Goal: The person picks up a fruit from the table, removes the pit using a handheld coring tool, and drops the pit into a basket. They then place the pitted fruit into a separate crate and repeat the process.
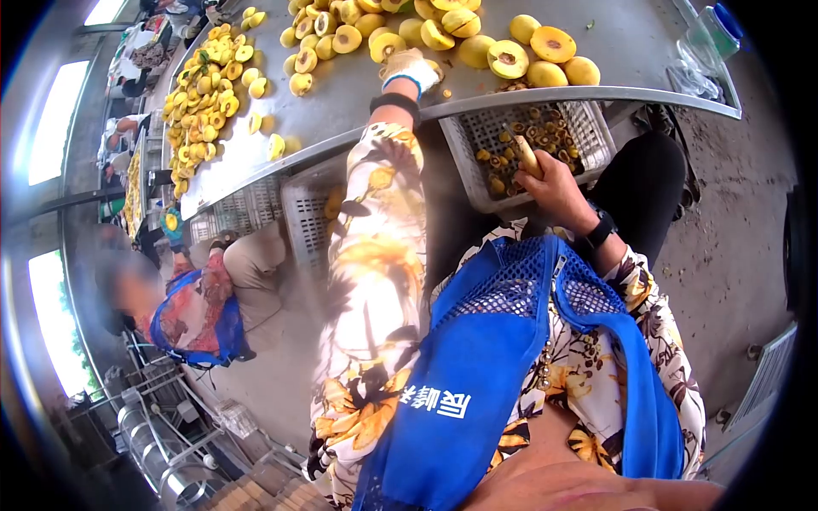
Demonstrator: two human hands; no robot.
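Observation:
My left hand [411,71], in a white glove with a blue cuff, reaches over the metal table to the near edge of a pile of yellow peaches [348,38], many of them halved. It touches or nearly touches a peach half [388,46]; its fingers are too small and partly hidden to tell their grip. My bare right hand [552,189] is closed around the pale wooden handle of a knife [527,157], whose thin blade points up and away. Below the knife is a white plastic crate [477,189] holding peach pits and scraps [545,136].
Whole and halved peaches [552,44] lie along the metal table's [341,106] near edge. Another heap of halves [204,102] is at left. A second crate [300,204] stands below the table. A co-worker [200,307] sits at left. A clear jar [714,34] stands at the right corner.

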